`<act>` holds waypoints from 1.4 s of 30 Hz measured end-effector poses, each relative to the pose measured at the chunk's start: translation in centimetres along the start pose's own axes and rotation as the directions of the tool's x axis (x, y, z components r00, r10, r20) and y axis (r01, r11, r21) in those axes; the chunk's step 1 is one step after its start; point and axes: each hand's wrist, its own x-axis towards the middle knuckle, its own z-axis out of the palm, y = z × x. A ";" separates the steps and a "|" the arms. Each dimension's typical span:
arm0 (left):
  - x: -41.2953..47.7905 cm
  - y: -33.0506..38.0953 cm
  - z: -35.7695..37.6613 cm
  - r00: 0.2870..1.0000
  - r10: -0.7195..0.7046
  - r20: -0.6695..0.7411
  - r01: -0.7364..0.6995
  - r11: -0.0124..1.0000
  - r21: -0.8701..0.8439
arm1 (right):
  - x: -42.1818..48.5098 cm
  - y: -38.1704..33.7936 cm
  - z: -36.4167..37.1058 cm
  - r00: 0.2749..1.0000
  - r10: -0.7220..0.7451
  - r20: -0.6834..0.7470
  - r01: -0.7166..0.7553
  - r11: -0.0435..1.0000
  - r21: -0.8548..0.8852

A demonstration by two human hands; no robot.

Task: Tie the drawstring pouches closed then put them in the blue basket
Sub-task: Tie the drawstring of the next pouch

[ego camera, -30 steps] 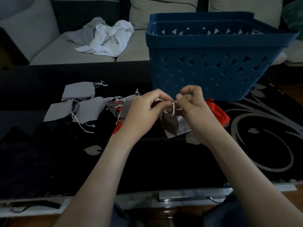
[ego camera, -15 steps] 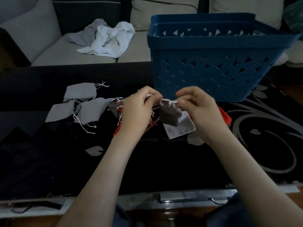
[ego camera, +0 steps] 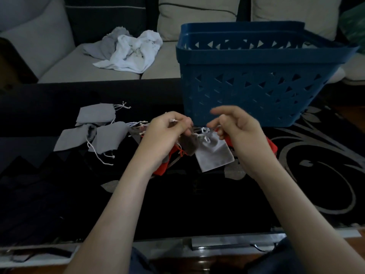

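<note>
– 3 grey pouches (ego camera: 94,115) at least are counted toward the left of the tabletop (ego camera: 177,204), untied, cords trailing. What is being held?
– A grey pouch (ego camera: 214,155) is held up over the middle of the tabletop, hung by its drawstring (ego camera: 204,133). 1 cord end is pinched by the left hand (ego camera: 164,133), fingers curled round it. The other end appears to be pinched by the right hand (ego camera: 239,129), though its fingers are blurred.
– Which step is judged to be in hand?
– The knot is judged to be under tightening: the neck is gathered, and the 2 hands are set apart on either side of it.
– And further right?
– A red pouch (ego camera: 271,146) is partly hidden under the right wrist. The blue basket (ego camera: 256,91) is stood at the far right of the tabletop, just beyond the hands.
– What is called for next?
– Probably a firm outward pull. Then the pouch must be lifted over the near rim and dropped in. Whether anything lies inside cannot be told.
</note>
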 end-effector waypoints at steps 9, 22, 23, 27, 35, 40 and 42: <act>-0.6 0.7 0.3 0.983 0.032 0.182 0.013 0.970 -0.242 | -0.2 0.6 1.5 0.981 0.015 0.192 0.018 0.985 -0.171; -0.5 0.3 -0.6 0.957 0.125 0.263 -0.118 0.992 -0.040 | -0.6 -0.2 0.8 0.947 0.056 0.317 -0.044 0.998 -0.045; -0.5 0.3 -0.6 0.960 0.115 0.255 -0.109 0.993 -0.035 | -0.6 -0.2 0.7 0.947 0.054 0.315 -0.041 0.998 -0.047; -0.4 -0.1 -0.3 0.976 0.063 0.207 -0.069 0.997 0.023 | -0.6 -0.1 0.8 0.962 0.023 0.271 -0.005 0.998 -0.066; -0.5 -0.2 0.5 0.988 0.053 0.144 -0.063 0.996 0.068 | -0.7 0.2 1.3 0.991 -0.055 0.119 0.069 0.990 -0.119; -0.6 0.0 0.4 0.981 0.035 0.190 -0.043 0.998 0.036 | -0.4 0.2 1.1 0.996 -0.067 0.056 0.074 0.988 -0.136; -0.7 0.1 0.3 0.973 0.041 0.228 -0.050 0.998 0.035 | -0.4 0.5 1.1 0.996 -0.080 0.025 0.083 0.987 -0.140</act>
